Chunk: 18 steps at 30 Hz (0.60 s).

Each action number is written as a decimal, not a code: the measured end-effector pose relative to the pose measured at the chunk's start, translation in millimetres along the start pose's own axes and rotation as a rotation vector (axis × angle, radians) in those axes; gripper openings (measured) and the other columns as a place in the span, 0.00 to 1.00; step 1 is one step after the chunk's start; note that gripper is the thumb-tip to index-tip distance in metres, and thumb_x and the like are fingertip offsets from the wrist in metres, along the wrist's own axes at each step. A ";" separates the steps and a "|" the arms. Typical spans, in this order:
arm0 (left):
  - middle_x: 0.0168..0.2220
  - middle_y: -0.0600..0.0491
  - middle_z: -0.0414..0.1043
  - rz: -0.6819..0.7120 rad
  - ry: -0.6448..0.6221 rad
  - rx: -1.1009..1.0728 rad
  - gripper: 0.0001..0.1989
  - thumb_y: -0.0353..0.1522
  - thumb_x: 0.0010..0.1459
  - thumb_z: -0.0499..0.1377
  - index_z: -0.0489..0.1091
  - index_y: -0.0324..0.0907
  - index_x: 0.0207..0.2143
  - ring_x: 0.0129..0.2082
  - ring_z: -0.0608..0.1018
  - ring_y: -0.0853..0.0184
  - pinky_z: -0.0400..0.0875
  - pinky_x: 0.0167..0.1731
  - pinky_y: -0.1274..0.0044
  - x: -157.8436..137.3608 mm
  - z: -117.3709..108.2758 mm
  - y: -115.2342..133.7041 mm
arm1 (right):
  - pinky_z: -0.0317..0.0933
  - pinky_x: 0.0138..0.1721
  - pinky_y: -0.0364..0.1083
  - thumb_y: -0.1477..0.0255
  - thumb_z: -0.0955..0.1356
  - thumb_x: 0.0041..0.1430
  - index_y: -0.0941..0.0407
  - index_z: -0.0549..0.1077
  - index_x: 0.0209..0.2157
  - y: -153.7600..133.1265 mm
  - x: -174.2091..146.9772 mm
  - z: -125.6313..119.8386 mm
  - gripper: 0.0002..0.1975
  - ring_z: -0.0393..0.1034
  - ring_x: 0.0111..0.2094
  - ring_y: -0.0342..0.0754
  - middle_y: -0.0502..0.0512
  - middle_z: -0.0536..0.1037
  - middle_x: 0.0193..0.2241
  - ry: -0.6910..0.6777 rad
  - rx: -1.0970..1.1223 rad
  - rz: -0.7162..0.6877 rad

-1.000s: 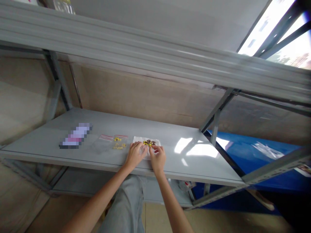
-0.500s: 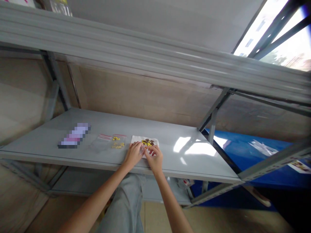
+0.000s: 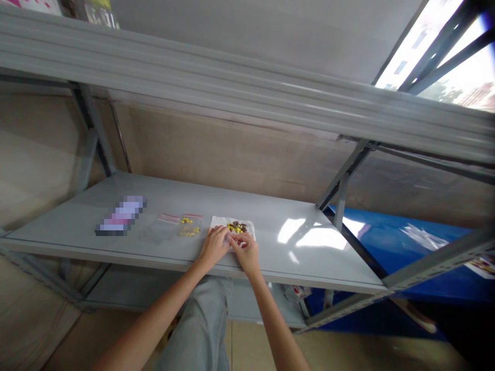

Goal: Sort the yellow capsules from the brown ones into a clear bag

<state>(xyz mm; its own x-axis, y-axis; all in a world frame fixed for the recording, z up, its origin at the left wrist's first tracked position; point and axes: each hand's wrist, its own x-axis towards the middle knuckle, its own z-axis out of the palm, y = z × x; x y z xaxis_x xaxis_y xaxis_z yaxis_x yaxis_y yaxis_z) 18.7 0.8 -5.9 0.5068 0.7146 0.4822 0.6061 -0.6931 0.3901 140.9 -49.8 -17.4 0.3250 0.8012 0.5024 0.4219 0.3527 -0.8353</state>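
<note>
Both hands on white cloth point(image 3: 222, 224), left hand point(image 3: 214, 246) flat, right hand point(image 3: 245, 251) grip pinching sm. item, unclear.

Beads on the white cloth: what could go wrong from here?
The beads lie loose on the white cloth, so a tug from the left hand or right hand could scatter them. Both hands work close to the shelf front edge, so strays might roll off.

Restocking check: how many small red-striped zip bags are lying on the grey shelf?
2, side by side left of the white paper: an empty-looking bag, then one holding yellow pieces. Another may be hidden under the hands.
</note>
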 end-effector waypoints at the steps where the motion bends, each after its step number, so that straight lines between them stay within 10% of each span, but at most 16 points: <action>1: 0.35 0.50 0.70 0.007 -0.007 0.008 0.04 0.24 0.54 0.53 0.66 0.40 0.32 0.39 0.71 0.63 0.62 0.41 0.71 -0.1 0.4 0.1 | 0.61 0.30 0.43 0.64 0.69 0.52 0.56 0.78 0.30 0.8 -0.2 0.1 0.10 0.65 0.27 0.44 0.53 0.73 0.26 -0.001 -0.001 0.007; 18: 0.42 0.49 0.69 0.053 -0.048 0.033 0.10 0.24 0.57 0.51 0.67 0.41 0.41 0.44 0.69 0.62 0.60 0.45 0.69 -1.9 -5.2 7.2 | 0.61 0.34 0.44 0.68 0.64 0.56 0.56 0.75 0.35 -16.5 -4.4 -1.1 0.10 0.65 0.32 0.46 0.54 0.71 0.32 -0.095 -0.196 -0.079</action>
<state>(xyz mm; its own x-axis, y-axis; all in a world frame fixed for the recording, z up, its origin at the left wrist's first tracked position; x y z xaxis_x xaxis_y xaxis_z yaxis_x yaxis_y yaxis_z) 18.9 -6.1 0.0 0.5667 0.6815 0.4631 0.5976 -0.7269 0.3383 133.4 -59.7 -5.6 0.2068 0.8202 0.5334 0.6023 0.3229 -0.7301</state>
